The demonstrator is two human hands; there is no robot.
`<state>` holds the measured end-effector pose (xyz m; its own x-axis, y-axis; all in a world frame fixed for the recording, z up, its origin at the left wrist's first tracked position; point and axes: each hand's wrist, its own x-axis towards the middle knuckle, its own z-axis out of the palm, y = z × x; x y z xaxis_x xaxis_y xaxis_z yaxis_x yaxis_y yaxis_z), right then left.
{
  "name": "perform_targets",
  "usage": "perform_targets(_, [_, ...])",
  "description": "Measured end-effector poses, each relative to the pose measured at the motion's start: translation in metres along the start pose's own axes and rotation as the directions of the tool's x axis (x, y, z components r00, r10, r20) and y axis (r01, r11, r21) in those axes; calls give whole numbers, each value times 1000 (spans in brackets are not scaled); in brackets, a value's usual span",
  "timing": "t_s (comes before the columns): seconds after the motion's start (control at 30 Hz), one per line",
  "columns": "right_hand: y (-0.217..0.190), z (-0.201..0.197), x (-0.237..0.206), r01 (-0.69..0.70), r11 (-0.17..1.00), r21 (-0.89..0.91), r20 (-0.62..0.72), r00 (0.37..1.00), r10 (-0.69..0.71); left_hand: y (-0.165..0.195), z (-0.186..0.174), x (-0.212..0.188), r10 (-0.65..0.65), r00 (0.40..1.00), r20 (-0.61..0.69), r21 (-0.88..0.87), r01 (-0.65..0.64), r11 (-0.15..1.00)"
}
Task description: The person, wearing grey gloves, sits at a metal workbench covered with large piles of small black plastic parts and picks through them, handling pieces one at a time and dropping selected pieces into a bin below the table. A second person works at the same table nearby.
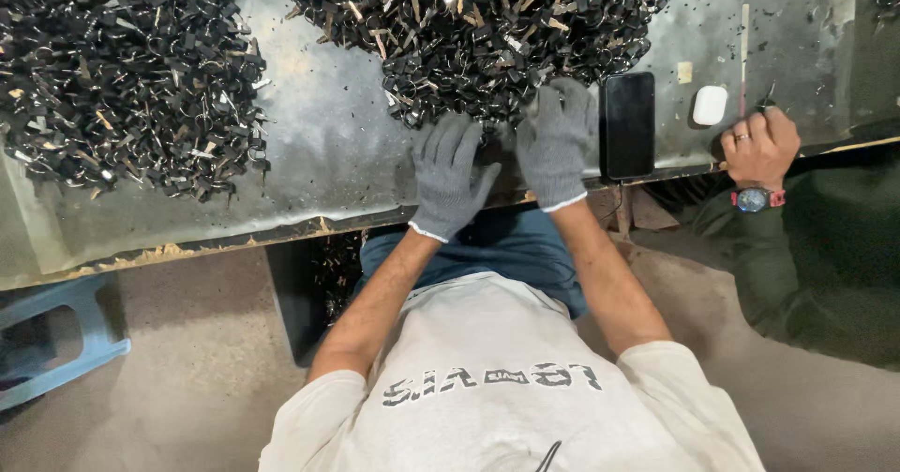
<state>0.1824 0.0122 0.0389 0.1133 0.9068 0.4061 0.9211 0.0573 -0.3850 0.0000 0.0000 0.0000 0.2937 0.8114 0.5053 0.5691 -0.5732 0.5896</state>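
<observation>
Both hands wore grey knitted gloves and lay side by side at the near edge of the metal-topped table (319, 144), the forearms reaching up from a pale T-shirt. The left hand (451, 176) rested palm down with its fingers loosely spread, gripping nothing, its fingertips just touching the near fringe of the middle heap of small black parts (469, 31). The right hand (555, 144) sat just beside it, also flat and open, fingers pushed a little further into the same fringe (whether a single piece lay under either palm could not be told). Just right of the right hand a black phone (627, 124) lay face up on the table, and beyond it a small white case (710, 104) and a thin pale stick (744, 45). At the right edge another person's bare hand (760, 146), with a ring and a red-strapped watch, rested curled on the table. Farther back the middle heap spread wide, black pieces mixed with tan slivers, and a second heap (122, 78) of the same parts covered the far left, well apart from the gloves
</observation>
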Motion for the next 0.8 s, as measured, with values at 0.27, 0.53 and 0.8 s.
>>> perform_targets(0.27, [-56,6,-76,-107,947,302,342,940,-3,5,9,-42,-544,799,257,-628,566,534])
perform_targets(0.53, [70,-47,-40,-219,849,-481,-160,974,161,-30,-19,-50,-539,842,13,-411,496,765])
perform_targets(0.8, [91,-32,-46,-402,911,-89,-76,915,396,-31,-27,-48,-474,880,-21,-287,449,846])
